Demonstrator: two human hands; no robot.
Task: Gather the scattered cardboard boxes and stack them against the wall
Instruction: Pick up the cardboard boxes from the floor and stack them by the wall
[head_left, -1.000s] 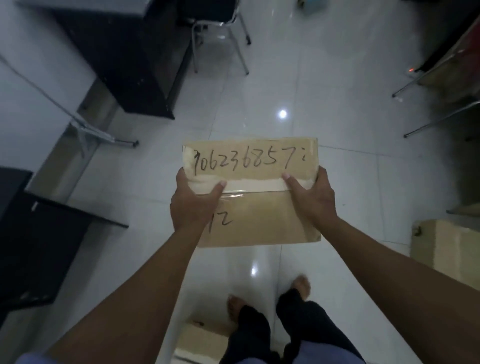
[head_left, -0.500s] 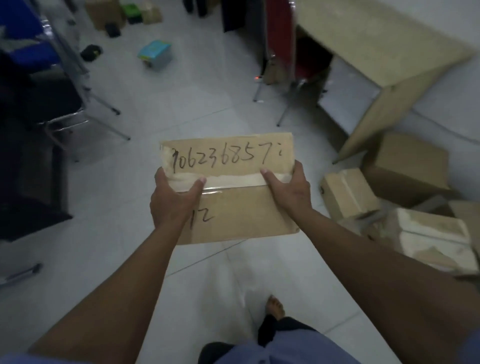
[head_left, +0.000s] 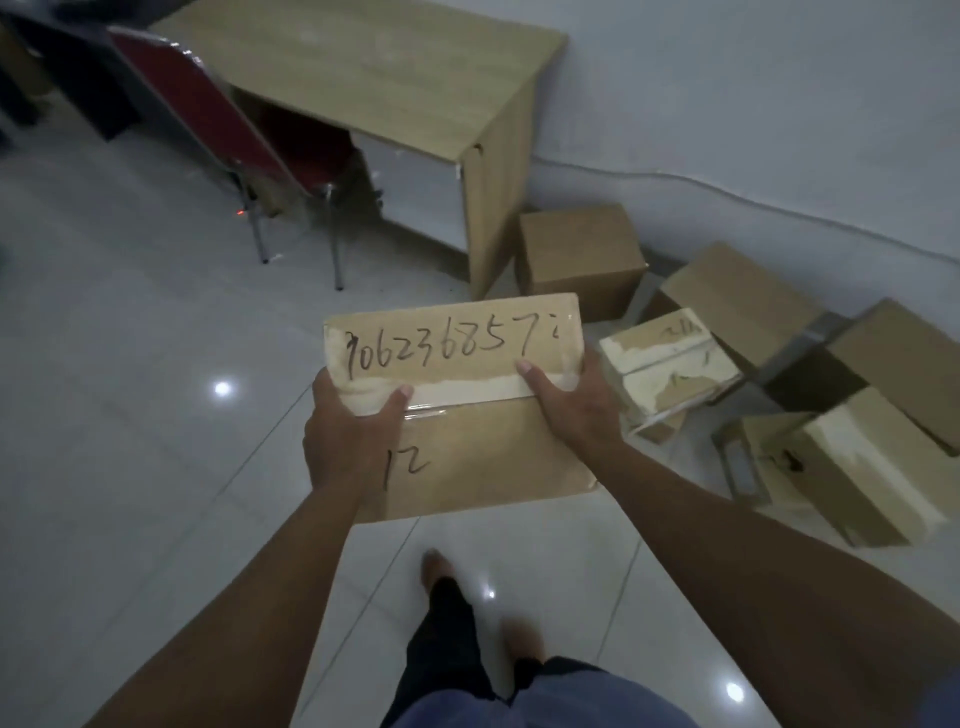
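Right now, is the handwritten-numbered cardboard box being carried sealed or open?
Sealed: the flat brown cardboard box has its flaps closed under a tape strip along the seam.

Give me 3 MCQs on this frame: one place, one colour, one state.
1. Where do the other boxes lie?
A. on the desk
B. on the floor by the wall
C. on the chair

2. Chair colour?
A. red
B. green
C. yellow

3. How is the marked box held?
A. left hand only
B. resting on the floor
C. both hands

Key: B, they lie right of the desk along the wall; A, its seat and back are red; C, the left hand and right hand grip its sides.
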